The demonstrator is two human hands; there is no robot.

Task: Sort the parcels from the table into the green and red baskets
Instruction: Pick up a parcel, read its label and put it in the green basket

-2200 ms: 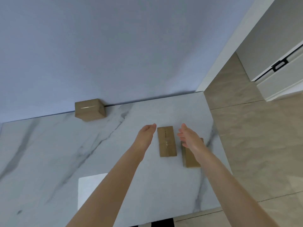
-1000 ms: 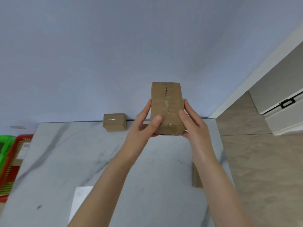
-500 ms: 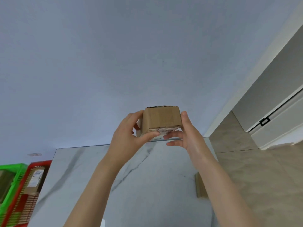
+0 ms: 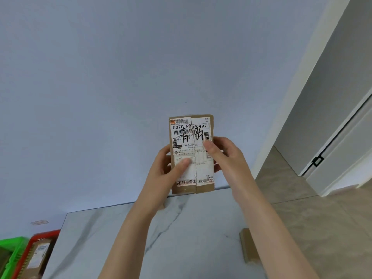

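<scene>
We count three parcels in plain sight: the held parcel [image 4: 191, 127], the table parcel [image 4: 248, 246] and the basket parcel [image 4: 38, 255]. We count two baskets, the green basket [image 4: 12, 241] and the red basket [image 4: 45, 233]; two hands, the left hand [image 4: 165, 172] and the right hand [image 4: 225, 156]; and one table [image 4: 191, 238].

Bare marble on the table [image 4: 84, 238] at left and through the near middle. Near right edge blocked by a flat parcel [image 4: 248, 247] lying there. Above the far edge, a raised parcel [image 4: 191, 137] gripped by left hand [image 4: 163, 172] and right hand [image 4: 225, 158]. Off the left edge, red basket [image 4: 45, 234], green basket [image 4: 12, 241] beyond it.
</scene>
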